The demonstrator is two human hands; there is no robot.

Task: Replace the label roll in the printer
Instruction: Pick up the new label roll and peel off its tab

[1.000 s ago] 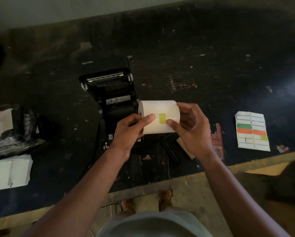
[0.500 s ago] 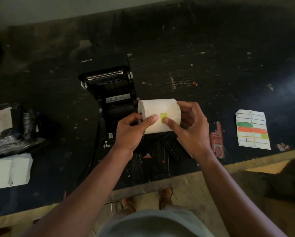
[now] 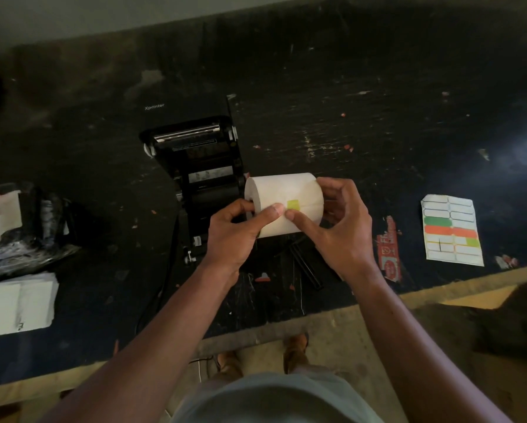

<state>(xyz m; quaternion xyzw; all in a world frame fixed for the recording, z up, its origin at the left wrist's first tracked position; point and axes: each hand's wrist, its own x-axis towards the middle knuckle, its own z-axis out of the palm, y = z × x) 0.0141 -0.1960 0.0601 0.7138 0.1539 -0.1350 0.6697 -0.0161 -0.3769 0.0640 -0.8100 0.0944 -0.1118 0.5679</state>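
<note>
A white label roll (image 3: 289, 190) is held above the dark table, just right of the black printer (image 3: 201, 166), whose lid stands open. My left hand (image 3: 234, 236) grips the roll's left end, thumb across its front. My right hand (image 3: 344, 230) cups the right end. Its thumb tip presses beside a small yellow-green sticker (image 3: 293, 204) that seals the roll's loose end. Both thumbs nearly meet at the sticker. A black spindle bar (image 3: 306, 265) lies on the table under my hands.
A sheet of coloured labels (image 3: 451, 230) lies at the right. A red sticker (image 3: 389, 251) is stuck to the table near my right wrist. A plastic bag (image 3: 21, 230) and white papers (image 3: 14, 303) sit at the left. The printer's cable (image 3: 164, 270) runs toward the table's front edge.
Both thumbs have closed in on the yellow-green sticker, and the right thumb now covers its lower right corner. The roll has stayed in about the same place.
</note>
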